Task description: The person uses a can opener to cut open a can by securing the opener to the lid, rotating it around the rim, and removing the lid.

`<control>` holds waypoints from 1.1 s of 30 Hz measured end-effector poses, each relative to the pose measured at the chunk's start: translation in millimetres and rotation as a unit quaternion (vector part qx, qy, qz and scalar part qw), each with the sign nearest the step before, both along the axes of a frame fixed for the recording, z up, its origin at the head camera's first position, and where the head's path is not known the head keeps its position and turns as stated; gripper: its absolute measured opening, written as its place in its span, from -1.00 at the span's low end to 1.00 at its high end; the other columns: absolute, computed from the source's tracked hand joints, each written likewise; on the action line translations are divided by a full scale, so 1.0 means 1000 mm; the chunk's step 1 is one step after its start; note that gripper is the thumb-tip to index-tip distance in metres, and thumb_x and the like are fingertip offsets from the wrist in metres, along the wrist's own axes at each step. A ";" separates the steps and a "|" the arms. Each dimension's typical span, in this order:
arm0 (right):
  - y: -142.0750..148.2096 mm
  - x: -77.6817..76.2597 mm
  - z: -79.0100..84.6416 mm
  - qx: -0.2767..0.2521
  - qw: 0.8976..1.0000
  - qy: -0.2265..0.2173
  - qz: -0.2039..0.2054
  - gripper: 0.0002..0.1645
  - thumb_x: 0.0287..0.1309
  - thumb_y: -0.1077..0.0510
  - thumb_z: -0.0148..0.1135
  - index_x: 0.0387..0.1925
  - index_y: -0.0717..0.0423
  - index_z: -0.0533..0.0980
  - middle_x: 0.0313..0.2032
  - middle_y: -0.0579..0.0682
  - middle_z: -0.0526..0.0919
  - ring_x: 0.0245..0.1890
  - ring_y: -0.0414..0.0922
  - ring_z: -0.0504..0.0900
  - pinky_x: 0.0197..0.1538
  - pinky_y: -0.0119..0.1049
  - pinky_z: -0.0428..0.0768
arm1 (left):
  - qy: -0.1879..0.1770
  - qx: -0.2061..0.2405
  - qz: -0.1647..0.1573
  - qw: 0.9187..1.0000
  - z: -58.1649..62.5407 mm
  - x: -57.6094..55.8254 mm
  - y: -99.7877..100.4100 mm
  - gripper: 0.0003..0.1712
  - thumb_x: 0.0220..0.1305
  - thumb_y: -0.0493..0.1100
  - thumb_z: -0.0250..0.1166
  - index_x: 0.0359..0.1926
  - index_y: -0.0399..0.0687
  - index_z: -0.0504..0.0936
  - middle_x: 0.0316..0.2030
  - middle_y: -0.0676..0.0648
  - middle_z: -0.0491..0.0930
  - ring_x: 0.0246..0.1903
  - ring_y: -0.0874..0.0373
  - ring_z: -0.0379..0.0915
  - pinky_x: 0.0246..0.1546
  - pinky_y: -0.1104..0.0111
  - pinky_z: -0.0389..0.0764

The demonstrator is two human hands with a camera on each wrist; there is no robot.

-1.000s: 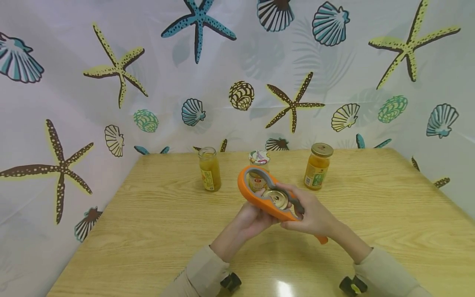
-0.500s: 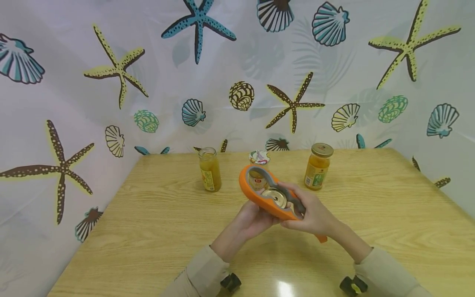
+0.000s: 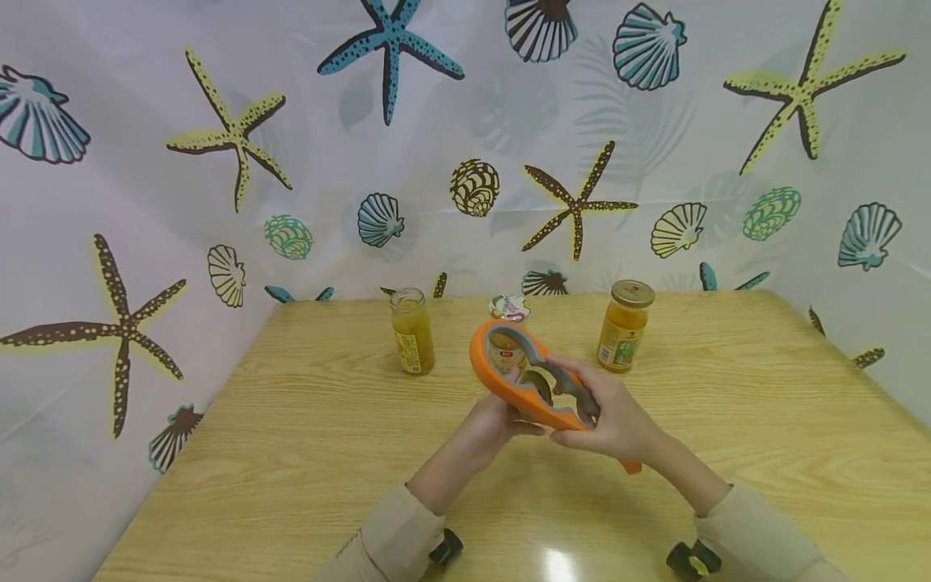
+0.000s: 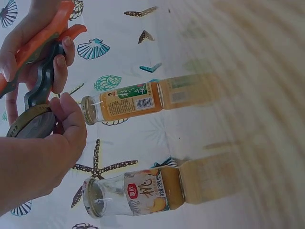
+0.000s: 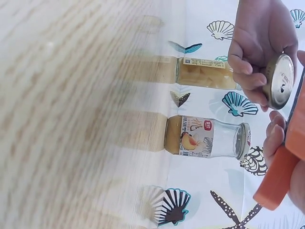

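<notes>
My right hand (image 3: 611, 412) grips the handles of an orange-and-grey jar opener (image 3: 522, 396), raised above the table. Close under it, my left hand (image 3: 489, 424) pinches a round gold metal jar lid (image 5: 280, 82) between fingers and thumb. The lid shows through the opener's gap in the head view, tilted, with its hollow underside visible in the left wrist view. No jar is attached to it. Behind the opener stands a peach jar (image 4: 147, 192) with a patterned lid, partly hidden in the head view.
An open glass jar (image 3: 413, 343) with yellow contents stands at the back left of the wooden table (image 3: 313, 453). To the back right is a gold-lidded jar (image 3: 621, 331). A shell-and-starfish cloth (image 3: 436, 234) hangs behind the table.
The lid has turned from facing up inside the opener's gap to a steep tilt, shifting slightly left. My left hand has turned with it. The right hand and opener have barely moved.
</notes>
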State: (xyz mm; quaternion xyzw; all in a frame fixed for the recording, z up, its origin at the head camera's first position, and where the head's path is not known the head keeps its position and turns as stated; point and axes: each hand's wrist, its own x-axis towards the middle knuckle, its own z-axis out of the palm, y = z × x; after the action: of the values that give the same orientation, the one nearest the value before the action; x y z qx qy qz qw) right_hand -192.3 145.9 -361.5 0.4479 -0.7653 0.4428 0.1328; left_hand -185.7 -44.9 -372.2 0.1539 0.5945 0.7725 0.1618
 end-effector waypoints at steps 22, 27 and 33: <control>0.001 -0.002 -0.005 0.001 0.999 0.033 0.006 -0.09 -0.35 0.33 0.48 0.15 0.26 0.28 -0.33 -0.04 0.49 -0.72 -0.32 0.27 -0.67 -0.56 0.28 | 0.193 -0.245 0.090 0.946 0.005 -0.001 -0.011 -0.80 0.25 -0.14 0.21 -0.20 -0.19 0.57 -0.35 -0.10 0.57 -0.34 0.16 0.41 -0.27 0.28 0.49; -0.001 0.001 -0.003 0.005 0.999 0.040 -0.007 -0.09 -0.41 0.36 0.49 0.11 0.35 0.29 -0.34 0.02 0.52 -0.73 -0.26 0.26 -0.68 -0.54 0.28 | 0.231 -0.284 0.097 0.926 0.003 0.000 -0.014 -0.71 0.15 -0.17 0.30 -0.14 -0.22 0.52 -0.22 -0.14 0.57 -0.18 0.06 0.47 -0.16 0.23 0.51; -0.009 0.017 0.018 0.007 0.999 0.038 -0.013 -0.17 -0.44 0.45 0.45 0.02 0.46 0.30 -0.39 0.09 0.55 -0.73 -0.32 0.25 -0.69 -0.50 0.30 | 0.239 -0.329 0.099 0.908 0.005 0.001 -0.021 -0.64 0.05 -0.22 0.36 -0.15 -0.25 0.48 -0.25 -0.15 0.54 -0.25 0.01 0.48 -0.19 0.18 0.52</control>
State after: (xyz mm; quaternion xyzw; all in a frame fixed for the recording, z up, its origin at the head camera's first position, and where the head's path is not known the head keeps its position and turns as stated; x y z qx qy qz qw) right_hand -174.9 137.4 -343.5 0.4556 -0.7684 0.4184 0.1643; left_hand -185.0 -65.8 -367.4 0.2123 0.8479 0.4854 -0.0215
